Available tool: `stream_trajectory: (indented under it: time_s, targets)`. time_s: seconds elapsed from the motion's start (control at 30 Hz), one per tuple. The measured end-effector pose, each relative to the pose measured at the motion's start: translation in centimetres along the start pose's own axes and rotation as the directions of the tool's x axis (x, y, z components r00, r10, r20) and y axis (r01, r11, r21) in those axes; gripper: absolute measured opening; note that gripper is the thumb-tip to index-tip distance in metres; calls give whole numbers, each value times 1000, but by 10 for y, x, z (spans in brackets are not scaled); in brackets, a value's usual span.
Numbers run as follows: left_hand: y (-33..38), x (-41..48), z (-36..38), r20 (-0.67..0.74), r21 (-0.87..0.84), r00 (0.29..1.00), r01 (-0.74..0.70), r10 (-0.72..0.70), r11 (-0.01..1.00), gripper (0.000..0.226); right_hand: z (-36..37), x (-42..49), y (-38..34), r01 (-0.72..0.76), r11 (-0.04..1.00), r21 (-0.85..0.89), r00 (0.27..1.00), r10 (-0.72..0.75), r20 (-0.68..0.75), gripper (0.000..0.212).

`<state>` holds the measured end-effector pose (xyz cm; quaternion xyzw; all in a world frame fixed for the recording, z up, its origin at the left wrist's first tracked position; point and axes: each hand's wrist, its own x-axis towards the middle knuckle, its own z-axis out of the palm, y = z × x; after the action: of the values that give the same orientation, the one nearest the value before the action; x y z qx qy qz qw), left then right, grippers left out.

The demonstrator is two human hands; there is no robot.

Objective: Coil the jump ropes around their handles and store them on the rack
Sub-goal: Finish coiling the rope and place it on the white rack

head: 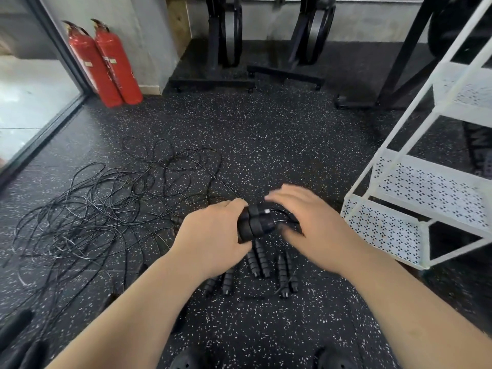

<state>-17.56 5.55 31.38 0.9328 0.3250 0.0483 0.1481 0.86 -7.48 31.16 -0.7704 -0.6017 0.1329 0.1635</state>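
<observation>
My left hand (213, 235) grips a pair of black ribbed jump-rope handles (257, 222) held side by side above the floor. Their thin black cord runs from the handle tips under my right hand (316, 225), which is blurred; its fingers are spread over the tips and the thumb lies below the cord. Whether it pinches the cord I cannot tell. A tangle of black ropes (106, 209) sprawls over the floor to the left. Several more handles (259, 262) lie on the floor under my hands. The white perforated metal rack (426, 187) stands at the right.
Two red fire extinguishers (106, 62) lean at the wall by a glass door, back left. Black exercise machines (226, 35) stand along the far wall. The floor is black speckled rubber. Dark shoes show at the bottom edge.
</observation>
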Motion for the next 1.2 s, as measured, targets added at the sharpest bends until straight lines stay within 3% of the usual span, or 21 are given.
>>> stream_trajectory:
  time_s: [0.07,0.13,0.2,0.23,0.3,0.37,0.47,0.6,0.8,0.93,1.1,1.2]
  targets:
    - [0,1,0,6,-207,999,35,-35,978,29,1,0,1,-42,991,123,999,41,16,29]
    - [0,4,3,54,-466,994,114,-100,877,19,-2,1,3,-44,975,219,997,56,-51,15]
    - [1,8,3,152,-761,964,256,-220,597,18,-9,2,4,-49,955,293,988,90,-128,19]
    - [1,9,0,225,-869,934,321,-278,375,22,-12,2,4,-54,942,332,981,112,-158,23]
    - [1,12,-6,362,-927,875,373,-320,-29,27,-14,1,1,-55,924,379,971,137,-193,28]
    - [3,14,-5,443,-891,847,380,-293,-249,34,-9,0,-8,-51,924,378,965,143,-220,30]
    - [12,17,6,501,-817,820,343,-277,-463,50,11,-2,-29,-46,941,336,957,137,-254,28]
    - [19,25,15,524,-784,751,239,-403,-572,69,38,-7,-57,-31,936,350,948,139,-286,24]
    - [25,28,10,551,-788,653,202,-519,-582,20,42,-1,-54,-42,945,324,939,147,-309,32]
    - [26,35,9,504,-778,678,86,-536,-623,7,44,-6,-60,-29,945,325,952,126,-281,37]
    - [39,24,-3,540,-720,694,88,-476,-689,27,43,-16,-67,-55,989,141,950,95,-297,57]
    - [49,20,-5,569,-693,693,116,-442,-711,52,44,-13,-63,-53,977,204,957,108,-270,63]
